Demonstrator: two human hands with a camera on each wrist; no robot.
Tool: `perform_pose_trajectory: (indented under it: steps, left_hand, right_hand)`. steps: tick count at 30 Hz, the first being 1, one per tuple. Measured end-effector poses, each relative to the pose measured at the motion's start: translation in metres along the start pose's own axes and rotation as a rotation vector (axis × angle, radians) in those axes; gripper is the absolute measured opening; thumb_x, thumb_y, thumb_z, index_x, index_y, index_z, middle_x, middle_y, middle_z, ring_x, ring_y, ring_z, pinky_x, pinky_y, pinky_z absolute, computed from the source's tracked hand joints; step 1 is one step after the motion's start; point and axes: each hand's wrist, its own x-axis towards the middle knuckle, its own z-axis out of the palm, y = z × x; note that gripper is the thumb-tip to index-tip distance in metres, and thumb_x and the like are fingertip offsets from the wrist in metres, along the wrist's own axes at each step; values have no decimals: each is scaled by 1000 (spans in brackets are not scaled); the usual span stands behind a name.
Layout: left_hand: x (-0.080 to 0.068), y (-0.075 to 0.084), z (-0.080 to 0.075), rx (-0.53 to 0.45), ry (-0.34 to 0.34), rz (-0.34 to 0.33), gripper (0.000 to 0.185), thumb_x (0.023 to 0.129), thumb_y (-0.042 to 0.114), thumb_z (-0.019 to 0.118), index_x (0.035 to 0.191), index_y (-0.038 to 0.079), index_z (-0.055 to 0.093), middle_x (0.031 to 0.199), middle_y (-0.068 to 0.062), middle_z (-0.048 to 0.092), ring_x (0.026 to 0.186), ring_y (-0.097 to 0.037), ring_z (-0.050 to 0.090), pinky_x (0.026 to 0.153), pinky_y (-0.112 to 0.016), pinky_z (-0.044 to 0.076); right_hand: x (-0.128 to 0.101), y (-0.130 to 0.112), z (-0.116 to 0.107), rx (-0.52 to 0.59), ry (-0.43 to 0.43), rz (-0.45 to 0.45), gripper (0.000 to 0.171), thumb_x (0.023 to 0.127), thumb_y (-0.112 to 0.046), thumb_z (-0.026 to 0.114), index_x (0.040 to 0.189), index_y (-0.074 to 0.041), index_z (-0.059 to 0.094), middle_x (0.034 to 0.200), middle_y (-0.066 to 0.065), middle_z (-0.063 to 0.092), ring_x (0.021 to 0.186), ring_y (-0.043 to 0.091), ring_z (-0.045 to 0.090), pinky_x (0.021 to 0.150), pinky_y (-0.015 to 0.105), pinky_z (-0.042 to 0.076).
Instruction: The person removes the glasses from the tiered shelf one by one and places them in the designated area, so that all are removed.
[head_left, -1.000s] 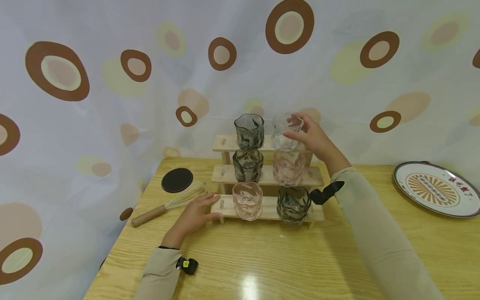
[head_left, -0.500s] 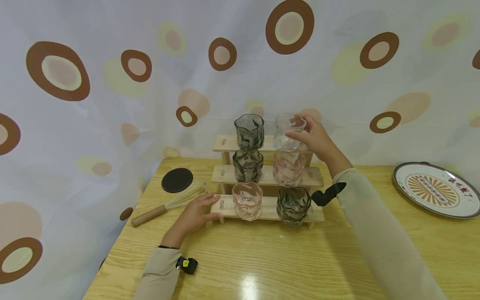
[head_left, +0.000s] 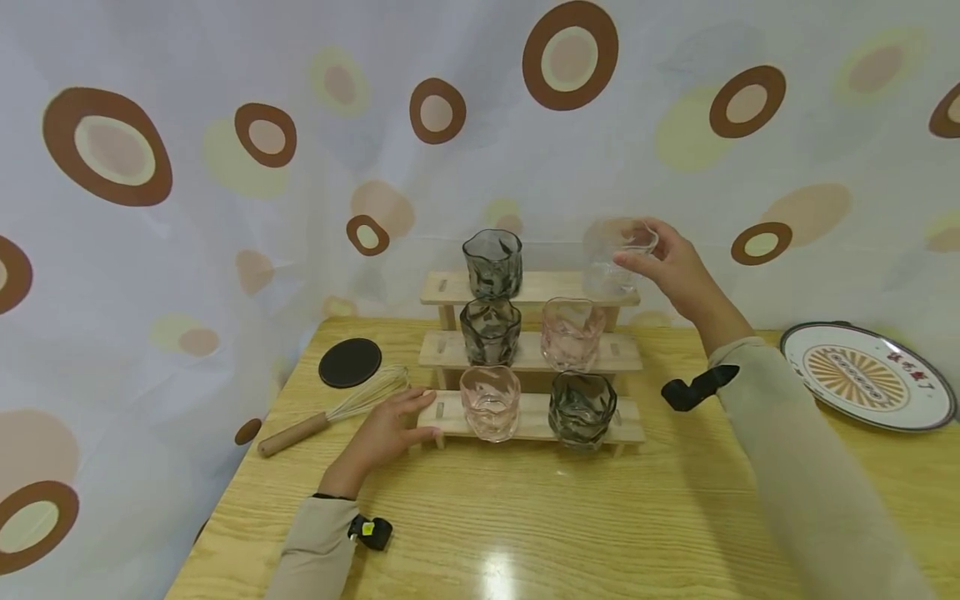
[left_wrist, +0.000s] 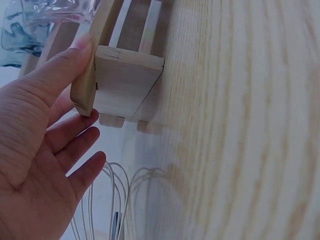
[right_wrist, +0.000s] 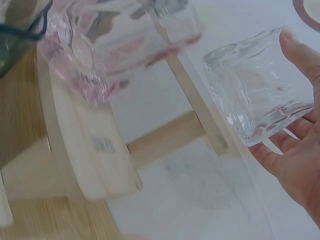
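Observation:
In the head view my right hand [head_left: 672,268] grips a clear, wavy-sided glass [head_left: 609,265] at the right end of the top step. The right wrist view shows this glass [right_wrist: 257,90] tilted in that camera's picture, thumb on one side and fingers on the other. My left hand [head_left: 387,427] holds the left end of the bottom step of a three-step wooden rack [head_left: 534,408]. Thumb and fingers pinch the board's end [left_wrist: 84,89] in the left wrist view. Smoky grey glasses stand on the top [head_left: 492,267], middle [head_left: 491,335] and bottom [head_left: 582,414] steps. Pink glasses stand on the middle [head_left: 572,336] and bottom [head_left: 490,406] steps.
A whisk [head_left: 330,415] lies left of the rack, with a round black coaster [head_left: 350,362] behind it. A patterned plate [head_left: 870,377] lies at the right of the wooden table [head_left: 480,517]. A dotted cloth [head_left: 510,175] hangs close behind the rack.
My right hand has carried the clear glass to the right along the top step, away from the grey glass beside it. My left hand keeps its place on the rack.

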Motion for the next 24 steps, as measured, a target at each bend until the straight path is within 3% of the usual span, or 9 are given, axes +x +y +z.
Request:
perform_pose_trajectory:
  steps: [15,24]
  left_hand:
    - [0,1,-2,-13,-16,-21,65,82,32,73,139,10,49,146,-19,38,137,-38,29,108,-55,28]
    - [0,3,-2,2,-17,-26,64,83,30,73,139,9,50,146,-19,38,137,-38,29,108,-55,28]
  right_hand:
    - [-38,38,-56,-67,58,91,72,95,-33,59,152,-15,19,145,8,33,142,27,16,112,51,18]
    - [-58,79,-58,-43,30,169,76,94,-33,59,152,-11,15,145,13,26,144,34,4,112,58,7]
